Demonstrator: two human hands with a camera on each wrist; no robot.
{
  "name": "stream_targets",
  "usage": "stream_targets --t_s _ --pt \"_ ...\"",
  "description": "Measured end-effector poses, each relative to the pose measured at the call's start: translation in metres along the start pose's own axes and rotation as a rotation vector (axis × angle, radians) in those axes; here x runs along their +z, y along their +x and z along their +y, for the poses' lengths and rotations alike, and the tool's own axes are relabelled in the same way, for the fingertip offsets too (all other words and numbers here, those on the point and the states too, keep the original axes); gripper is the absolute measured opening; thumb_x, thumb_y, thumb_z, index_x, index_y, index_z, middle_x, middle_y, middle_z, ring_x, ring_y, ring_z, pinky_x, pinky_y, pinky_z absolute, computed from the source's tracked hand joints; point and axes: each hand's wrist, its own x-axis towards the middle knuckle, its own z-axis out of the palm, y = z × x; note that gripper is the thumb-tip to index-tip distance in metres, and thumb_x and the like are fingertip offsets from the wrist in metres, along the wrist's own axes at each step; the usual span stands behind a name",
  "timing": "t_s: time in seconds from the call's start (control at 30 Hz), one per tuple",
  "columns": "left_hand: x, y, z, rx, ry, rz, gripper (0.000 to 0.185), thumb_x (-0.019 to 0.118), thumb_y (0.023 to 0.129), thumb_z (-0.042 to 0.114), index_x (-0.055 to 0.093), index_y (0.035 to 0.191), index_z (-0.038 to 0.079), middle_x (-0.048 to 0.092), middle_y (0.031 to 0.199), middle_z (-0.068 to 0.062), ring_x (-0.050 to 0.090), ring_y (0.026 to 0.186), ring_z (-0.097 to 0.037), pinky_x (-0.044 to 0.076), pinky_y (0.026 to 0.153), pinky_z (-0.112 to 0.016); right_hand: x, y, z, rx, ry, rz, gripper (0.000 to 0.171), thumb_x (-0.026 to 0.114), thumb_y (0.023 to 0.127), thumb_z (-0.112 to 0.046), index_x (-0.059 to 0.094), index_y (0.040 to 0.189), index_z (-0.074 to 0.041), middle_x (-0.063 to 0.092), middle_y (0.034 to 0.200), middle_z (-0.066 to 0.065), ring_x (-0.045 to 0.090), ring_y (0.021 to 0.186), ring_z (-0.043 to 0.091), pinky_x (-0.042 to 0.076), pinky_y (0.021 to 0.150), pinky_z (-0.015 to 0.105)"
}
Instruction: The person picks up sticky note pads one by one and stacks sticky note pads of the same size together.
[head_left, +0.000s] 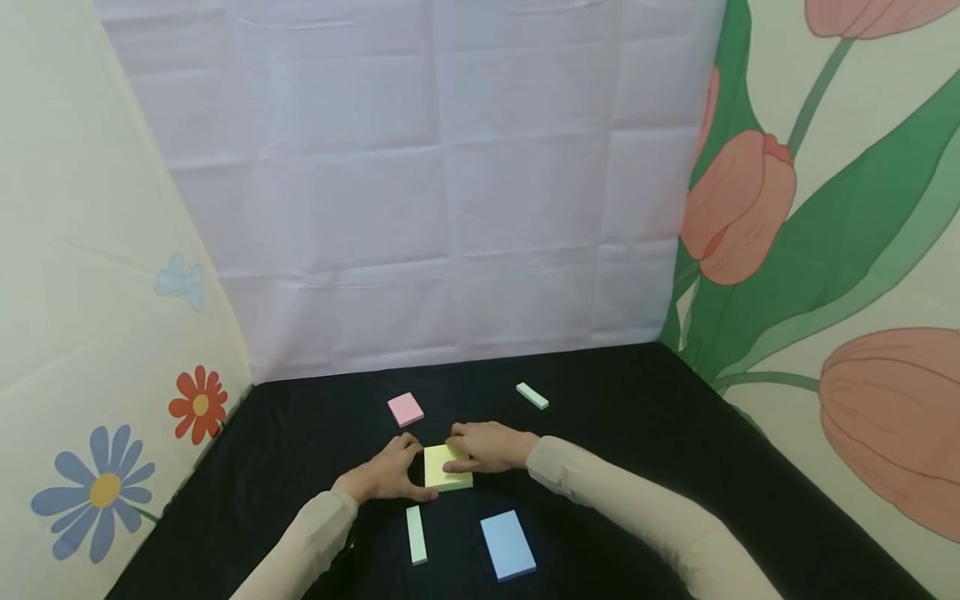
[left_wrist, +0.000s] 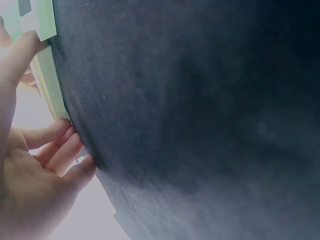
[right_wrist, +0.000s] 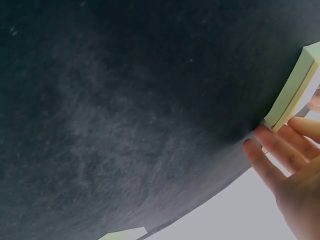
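Observation:
A yellow sticky note pad (head_left: 437, 460) lies on the black table, with a pale green layer (right_wrist: 292, 87) under it in the right wrist view. My left hand (head_left: 384, 473) spans its left side, thumb at the near corner and fingers toward the far one. In the left wrist view, that thumb and index finger sit at opposite ends of the stack (left_wrist: 52, 82). From the right, my right hand (head_left: 491, 447) grips it, thumb across the top and fingers at the far edge. Those fingertips (right_wrist: 262, 131) reach down close to the cloth.
A pink square pad (head_left: 406, 409) lies beyond the left hand. One narrow pale green pad (head_left: 532, 396) is at the back right, another (head_left: 416, 535) nearer, by the left forearm. A blue pad (head_left: 508, 546) lies in front. White and flower-printed cloths hang around the table.

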Motion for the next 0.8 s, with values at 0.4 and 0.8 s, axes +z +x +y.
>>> stream_targets --t_s 0.4,0.8 --pt "0.001 0.001 0.003 0.000 -0.001 -0.004 0.084 0.079 0.077 0.052 0.052 0.131 -0.007 0.047 0.127 -0.015 0.046 0.112 -0.028 0.044 0.096 -0.048 -0.003 -0.010 0.009 0.025 -0.023 -0.013 0.053 0.051 0.099 -0.052 0.064 0.126 -0.008 0.055 0.100 -0.003 0.048 0.077 0.007 0.045 0.069 0.024" --pt "0.001 0.001 0.000 -0.007 0.008 0.011 0.083 0.079 0.077 0.053 0.053 0.131 -0.005 0.047 0.127 -0.014 0.047 0.111 -0.029 0.044 0.096 -0.049 -0.005 -0.016 0.020 0.029 -0.076 -0.013 0.051 0.050 0.100 -0.051 0.064 0.126 -0.009 0.059 0.107 0.001 0.057 0.089 0.011 0.050 0.080 0.029"
